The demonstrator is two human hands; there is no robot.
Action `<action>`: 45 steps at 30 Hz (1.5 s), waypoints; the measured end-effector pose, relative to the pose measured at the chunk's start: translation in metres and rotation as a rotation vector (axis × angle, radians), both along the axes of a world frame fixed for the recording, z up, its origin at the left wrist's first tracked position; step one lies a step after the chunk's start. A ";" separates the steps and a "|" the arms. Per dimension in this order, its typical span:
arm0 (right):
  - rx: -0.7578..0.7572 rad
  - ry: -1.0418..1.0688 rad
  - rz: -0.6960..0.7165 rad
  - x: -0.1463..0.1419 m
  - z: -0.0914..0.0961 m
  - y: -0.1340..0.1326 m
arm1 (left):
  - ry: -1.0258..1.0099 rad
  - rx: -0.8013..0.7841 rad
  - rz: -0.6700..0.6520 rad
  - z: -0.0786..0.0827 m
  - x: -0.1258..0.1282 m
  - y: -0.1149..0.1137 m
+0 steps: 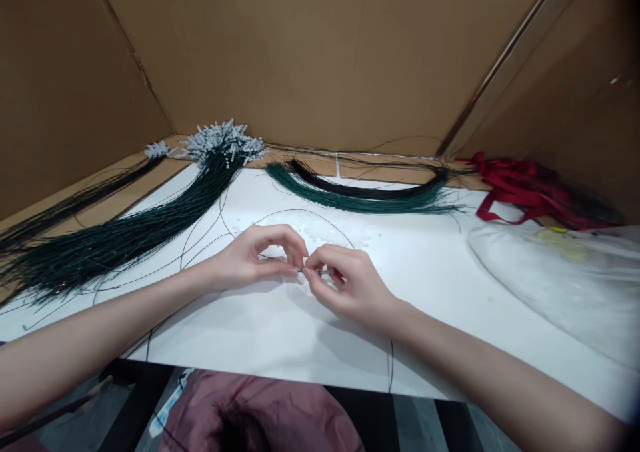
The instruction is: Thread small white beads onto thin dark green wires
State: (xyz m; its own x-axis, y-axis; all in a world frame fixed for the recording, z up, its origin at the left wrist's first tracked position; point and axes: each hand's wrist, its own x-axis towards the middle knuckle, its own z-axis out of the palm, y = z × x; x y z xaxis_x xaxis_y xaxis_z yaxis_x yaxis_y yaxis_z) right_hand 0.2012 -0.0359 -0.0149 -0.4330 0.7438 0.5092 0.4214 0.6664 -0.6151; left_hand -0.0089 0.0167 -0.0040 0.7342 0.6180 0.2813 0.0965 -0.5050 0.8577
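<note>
My left hand (257, 255) and my right hand (345, 282) meet fingertip to fingertip over the white table top (240, 332). Both pinch a thin dark wire (300, 213) that arcs in a loop behind them and trails off the front edge. Something tiny and pale sits between the right fingertips; I cannot make it out. Small white beads (305, 229) lie scattered just beyond the hands.
A thick bundle of dark green wires with white bead tips (150, 222) fans out at the left. A curved bundle of green and black wires (360, 195) lies at the back. Red ribbons (525, 189) and a clear plastic bag (560, 279) sit at the right. Cardboard walls (310, 59) surround the table.
</note>
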 end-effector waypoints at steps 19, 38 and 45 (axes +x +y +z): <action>-0.008 0.007 -0.007 0.001 0.000 0.000 | -0.025 -0.002 -0.002 -0.002 -0.001 -0.001; -0.018 -0.018 -0.007 -0.001 -0.001 0.002 | 0.011 0.019 -0.006 -0.001 -0.001 0.000; -0.032 -0.036 -0.006 0.000 -0.001 0.001 | 0.024 0.039 -0.019 -0.001 -0.002 0.000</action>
